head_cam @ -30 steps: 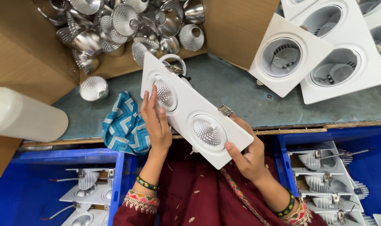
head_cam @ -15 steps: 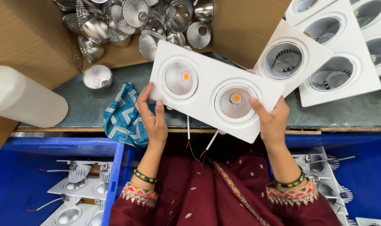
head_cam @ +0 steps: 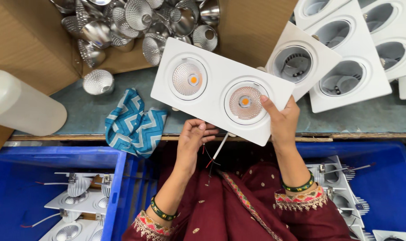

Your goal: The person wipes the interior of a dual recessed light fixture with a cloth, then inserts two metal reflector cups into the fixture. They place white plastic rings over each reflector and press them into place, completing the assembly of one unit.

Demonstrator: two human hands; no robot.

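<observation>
White twin downlight fixture [head_cam: 220, 89]: rectangular plate, two round recessed lamps side by side, each with a faceted reflector and a lit orange LED at the centre. Face up toward the camera, tilted, held in the air over the near edge of the grey tabletop [head_cam: 381, 117]. Thin red and white wires [head_cam: 215, 154] hang from its underside.

Right hand [head_cam: 281, 121] grips the fixture's right lower corner, thumb on the face next to the right lamp, fingers behind the plate. Wrist straight, forearm rising from below.

Left hand [head_cam: 193, 137] sits under the fixture's lower edge, fingers curled, loosely closed, just beside the wires; can't tell whether it touches the plate or pinches a wire.

Around: blue zigzag cloth [head_cam: 133, 125] draped over the tabletop edge, left of the left hand. Cardboard box [head_cam: 29, 40] with loose silver reflectors [head_cam: 136, 22] above. More white fixtures [head_cam: 345, 53] stacked upper right. Blue crates [head_cam: 55, 187] either side hold further units.
</observation>
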